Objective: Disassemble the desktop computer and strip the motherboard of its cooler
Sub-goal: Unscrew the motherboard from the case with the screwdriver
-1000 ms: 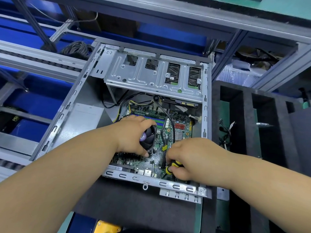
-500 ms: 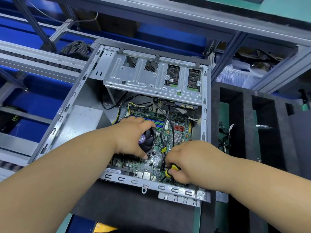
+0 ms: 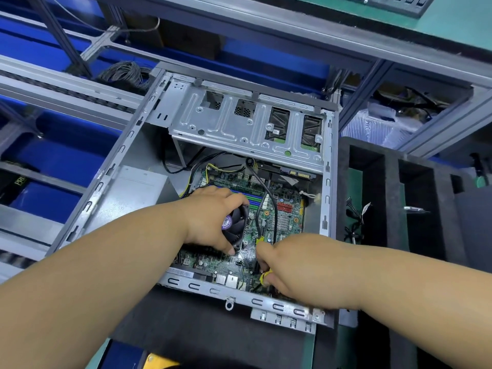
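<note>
- An open desktop computer case [image 3: 149,166] of bare grey metal lies on its side on a dark foam mat [image 3: 191,328]. Its long axis runs from the near edge away from the viewer, and the opened side faces up.
- A silver drive cage [image 3: 239,129] spans the far end of the case, with two drives showing through its cut-outs on the right.
- The green motherboard [image 3: 282,219] lies flat in the bottom of the case, in the near right part. Blue and green memory slots sit toward its far side, and red connectors sit near its right edge.
- To the right of the case stands a black foam tray [image 3: 394,209] divided into tall compartments.
- The cooler [image 3: 237,225], a black fan, sits on the motherboard left of centre. A round purple label marks its hub; the writing on it is too small to read.
- The left hand [image 3: 210,219] reaches in from the left and grasps the cooler, fingers curled over its far side and the thumb at its near corner.
- The right hand [image 3: 295,267] is curled near the front edge of the board, gripping what seems to be a screwdriver [image 3: 265,276]. Only a bit of yellow and black handle shows.
- A black cable [image 3: 262,190] runs from the far edge of the board toward the right hand.
</note>
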